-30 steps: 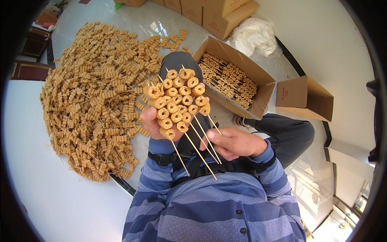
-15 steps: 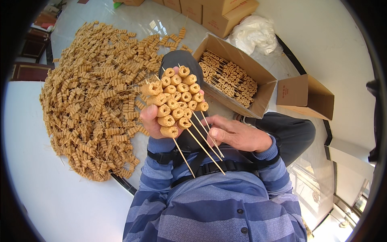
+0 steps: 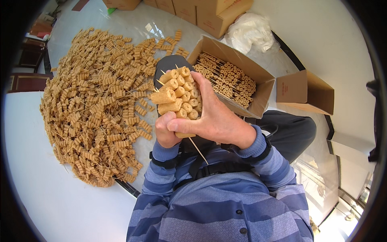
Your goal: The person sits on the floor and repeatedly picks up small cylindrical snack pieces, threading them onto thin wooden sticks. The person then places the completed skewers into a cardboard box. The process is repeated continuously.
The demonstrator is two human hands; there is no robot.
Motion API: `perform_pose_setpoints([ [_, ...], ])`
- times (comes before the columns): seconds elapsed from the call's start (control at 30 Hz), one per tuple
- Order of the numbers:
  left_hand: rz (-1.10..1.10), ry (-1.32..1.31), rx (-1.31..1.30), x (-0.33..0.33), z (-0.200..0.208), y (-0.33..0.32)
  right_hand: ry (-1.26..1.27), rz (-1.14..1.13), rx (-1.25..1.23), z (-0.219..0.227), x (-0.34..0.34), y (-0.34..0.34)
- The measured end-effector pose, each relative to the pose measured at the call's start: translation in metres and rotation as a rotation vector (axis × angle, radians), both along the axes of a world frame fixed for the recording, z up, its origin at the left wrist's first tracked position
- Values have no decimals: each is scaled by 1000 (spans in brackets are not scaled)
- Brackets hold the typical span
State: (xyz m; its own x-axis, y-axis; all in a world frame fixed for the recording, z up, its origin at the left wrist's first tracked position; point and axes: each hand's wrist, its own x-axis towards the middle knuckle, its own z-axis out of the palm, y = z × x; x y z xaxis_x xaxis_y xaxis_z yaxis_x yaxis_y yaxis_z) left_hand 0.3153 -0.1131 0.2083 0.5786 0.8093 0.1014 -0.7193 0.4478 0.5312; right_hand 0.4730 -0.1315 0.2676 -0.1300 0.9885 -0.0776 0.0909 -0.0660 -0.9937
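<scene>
Both my hands grip a bundle of skewered snack rolls [image 3: 186, 90], light-brown hollow tubes threaded on thin wooden sticks. My left hand [image 3: 166, 131] holds the bundle from its lower left, thumb side showing and most fingers hidden. Across the right side of the bundle wraps my right hand [image 3: 219, 119], its thumb stretched over the lower rolls beside the left thumb. A few stick tips poke out at the upper left. One bare stick [image 3: 198, 150] points down toward my belt.
A large heap of skewered rolls [image 3: 96, 109] covers the floor at left. An open carton [image 3: 264, 80] at the upper right holds rows of skewers. Near it stand a smaller open carton [image 3: 292, 90], a white plastic bag [image 3: 252, 34] and stacked brown boxes [image 3: 185, 12]. My bent knee [image 3: 296, 131] is at right.
My right hand has moved from the stick ends up onto the bundle and closed around its right side. The bundle has turned, and fewer bare sticks show below it.
</scene>
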Motion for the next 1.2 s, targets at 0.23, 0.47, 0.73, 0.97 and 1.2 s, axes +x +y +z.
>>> perform_pose_setpoints([
  [0.23, 161, 212, -12, 28, 11, -8, -6, -16, -3, -4, 15, 0],
  [0.47, 210, 559, 325, 34, 21, 44, -274, -188, 173, -9, 62, 16],
  [0.73, 277, 873, 518, 8, 35, 118, -1221, -340, 258, -109, 117, 82],
  [0.97, 181, 1030, 454, 17, 3, 133, -1300, -270, 330, -192, 99, 121],
  [1.2, 275, 1001, 419, 12, -9, 137, -1299, -305, 323, -238, 100, 136],
])
